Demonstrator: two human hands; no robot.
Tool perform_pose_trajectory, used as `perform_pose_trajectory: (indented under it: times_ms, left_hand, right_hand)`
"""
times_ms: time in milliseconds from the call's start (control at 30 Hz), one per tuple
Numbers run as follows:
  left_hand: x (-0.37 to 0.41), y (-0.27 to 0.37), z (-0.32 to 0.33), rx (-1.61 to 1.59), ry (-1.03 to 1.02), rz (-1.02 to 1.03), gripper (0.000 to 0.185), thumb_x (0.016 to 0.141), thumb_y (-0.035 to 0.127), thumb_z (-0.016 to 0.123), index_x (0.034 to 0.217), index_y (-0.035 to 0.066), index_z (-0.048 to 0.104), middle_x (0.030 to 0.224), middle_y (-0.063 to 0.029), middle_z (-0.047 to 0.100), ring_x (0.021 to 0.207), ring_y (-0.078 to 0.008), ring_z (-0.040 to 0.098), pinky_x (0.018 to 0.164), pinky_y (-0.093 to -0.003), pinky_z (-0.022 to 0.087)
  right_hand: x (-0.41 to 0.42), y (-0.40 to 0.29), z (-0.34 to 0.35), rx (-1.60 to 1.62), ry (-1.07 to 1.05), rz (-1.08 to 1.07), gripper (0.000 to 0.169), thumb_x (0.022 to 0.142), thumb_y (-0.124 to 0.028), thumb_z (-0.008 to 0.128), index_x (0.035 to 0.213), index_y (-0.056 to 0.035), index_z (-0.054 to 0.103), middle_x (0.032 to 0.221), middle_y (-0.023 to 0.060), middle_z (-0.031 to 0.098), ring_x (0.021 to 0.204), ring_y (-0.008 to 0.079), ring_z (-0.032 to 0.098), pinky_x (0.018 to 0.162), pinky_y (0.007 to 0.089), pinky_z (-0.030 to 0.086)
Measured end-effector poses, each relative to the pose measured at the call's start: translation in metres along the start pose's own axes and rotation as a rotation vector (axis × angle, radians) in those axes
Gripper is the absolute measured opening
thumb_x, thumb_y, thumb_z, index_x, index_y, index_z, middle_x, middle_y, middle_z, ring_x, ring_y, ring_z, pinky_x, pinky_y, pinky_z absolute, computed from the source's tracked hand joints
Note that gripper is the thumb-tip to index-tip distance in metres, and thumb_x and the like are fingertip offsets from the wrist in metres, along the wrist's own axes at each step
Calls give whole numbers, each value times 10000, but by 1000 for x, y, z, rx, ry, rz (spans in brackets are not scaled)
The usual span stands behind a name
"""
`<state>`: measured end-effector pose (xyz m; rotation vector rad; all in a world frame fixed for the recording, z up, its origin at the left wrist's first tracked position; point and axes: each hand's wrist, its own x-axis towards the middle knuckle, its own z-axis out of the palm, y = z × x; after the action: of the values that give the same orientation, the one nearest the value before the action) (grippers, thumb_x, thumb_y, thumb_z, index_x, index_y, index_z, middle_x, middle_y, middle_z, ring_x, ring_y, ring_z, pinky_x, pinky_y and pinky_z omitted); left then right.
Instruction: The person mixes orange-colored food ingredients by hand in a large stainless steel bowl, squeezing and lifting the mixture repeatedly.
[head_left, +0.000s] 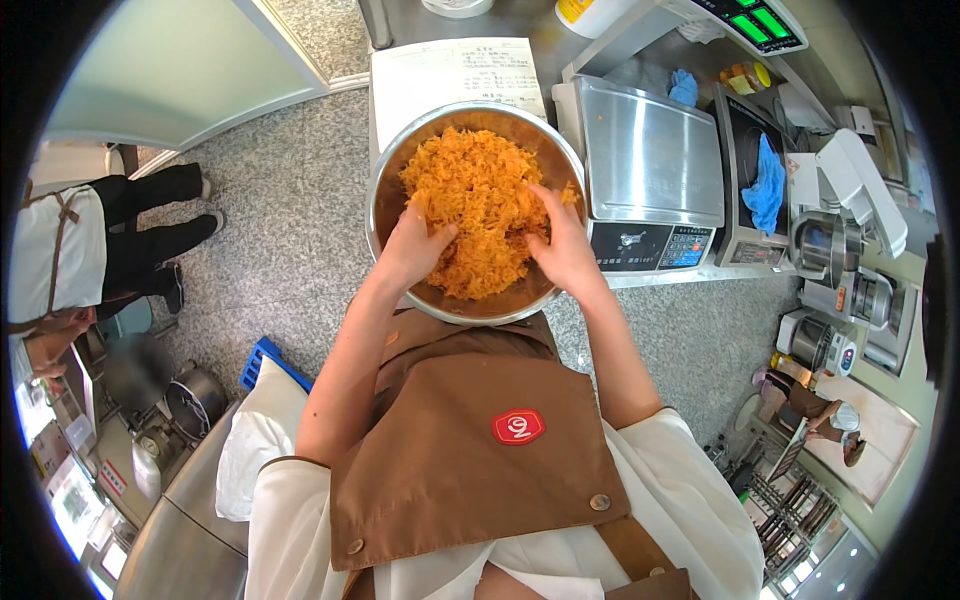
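A round stainless steel bowl (480, 316) in front of my apron holds a heap of orange, shredded, floss-like food (480, 217). My left hand (416, 244) is at the left side of the heap, its fingers sunk in the shreds and its thumb lying on top. On the opposite side my right hand (564, 240) grips the shreds, with thumb and fingers apart around a clump. The tips of several fingers are hidden in the food. A few shreds cling to the bowl's inner wall above my right hand.
An open notebook (457, 71) with handwriting lies partly under the bowl's far rim. A bench scale (652, 154) stands close on the right, beyond it an appliance with a blue cloth (763, 187). Stand mixers (825, 240) are farther right. A person (60, 247) stands at left, another (832, 416) at far right.
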<state>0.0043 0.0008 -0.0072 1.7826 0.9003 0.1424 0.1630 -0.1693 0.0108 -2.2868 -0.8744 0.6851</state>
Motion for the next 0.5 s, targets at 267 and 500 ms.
perform_pose_trajectory:
  times_ms: [267,500]
  left_hand:
    - [1,-2,25,724,-602,-124,935,581,377,880,1280,-71,450,1276,-306,520,1124,-419,575,928,-426,505]
    - [3,-14,14,-228,-407,-207,699,776,162,759,1354,-26,416,1232,-155,602,1111,-265,606,919,-349,509]
  right_hand:
    - [3,12,49,481,-367,364,853,781,-191,770,1387,120,256,1325,259,506,1262,337,492,1040,383,413]
    - [1,0,31,1253,-279,548,589,846,-86,680,1367,0,418,1276,122,567,1166,217,563,965,368,484]
